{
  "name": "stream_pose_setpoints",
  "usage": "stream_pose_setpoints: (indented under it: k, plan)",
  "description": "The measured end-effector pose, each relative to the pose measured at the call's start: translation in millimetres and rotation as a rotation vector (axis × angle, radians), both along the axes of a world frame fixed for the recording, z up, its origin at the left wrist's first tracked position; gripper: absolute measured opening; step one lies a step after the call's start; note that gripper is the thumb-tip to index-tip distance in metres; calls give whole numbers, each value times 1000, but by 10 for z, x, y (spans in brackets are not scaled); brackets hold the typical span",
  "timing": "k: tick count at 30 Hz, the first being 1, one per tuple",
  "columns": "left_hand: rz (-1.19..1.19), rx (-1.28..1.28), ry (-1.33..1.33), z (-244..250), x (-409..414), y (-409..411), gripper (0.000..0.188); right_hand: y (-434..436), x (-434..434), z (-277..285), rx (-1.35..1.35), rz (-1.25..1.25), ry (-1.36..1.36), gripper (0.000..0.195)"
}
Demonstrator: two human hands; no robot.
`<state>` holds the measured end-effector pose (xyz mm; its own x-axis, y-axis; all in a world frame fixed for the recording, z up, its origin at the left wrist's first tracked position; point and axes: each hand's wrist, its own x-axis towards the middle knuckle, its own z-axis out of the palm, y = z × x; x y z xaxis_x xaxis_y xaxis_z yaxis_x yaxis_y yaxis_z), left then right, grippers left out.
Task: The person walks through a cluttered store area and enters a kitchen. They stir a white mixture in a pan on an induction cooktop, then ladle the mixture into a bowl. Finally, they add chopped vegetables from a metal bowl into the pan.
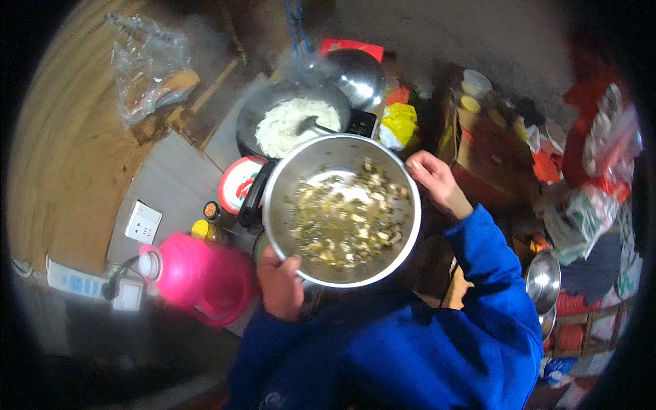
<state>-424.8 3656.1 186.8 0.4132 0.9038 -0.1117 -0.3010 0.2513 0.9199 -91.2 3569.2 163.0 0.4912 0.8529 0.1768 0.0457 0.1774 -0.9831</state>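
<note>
Between my hands is a metal pot with a pale rim and a black handle on its left side. In it lies a wet mix of chopped greens and pale cubes. My left hand grips the rim at the lower left, thumb on top. At the upper right, my right hand pinches the same rim. Beyond the pot, a dark wok holds white strips of food, perhaps noodles. A black spatula or ladle rests in that food, its handle partly hidden by the pot.
A pink thermos lies or leans at left, near white power sockets. Beside the pot are a red-rimmed enamel plate or lid and a yellow-lidded jar. A shiny domed lid stands behind the wok. Metal bowls are at right.
</note>
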Motion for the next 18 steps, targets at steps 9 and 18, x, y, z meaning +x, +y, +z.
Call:
stream_pose_setpoints:
  k: [9,18]
  plan:
    - [469,155,-110,445,394,925,20,1813,400,-222,-472,334,-1219,56]
    - [650,286,-99,360,860,1956,14,1736,1074,-205,-21,333,-102,45]
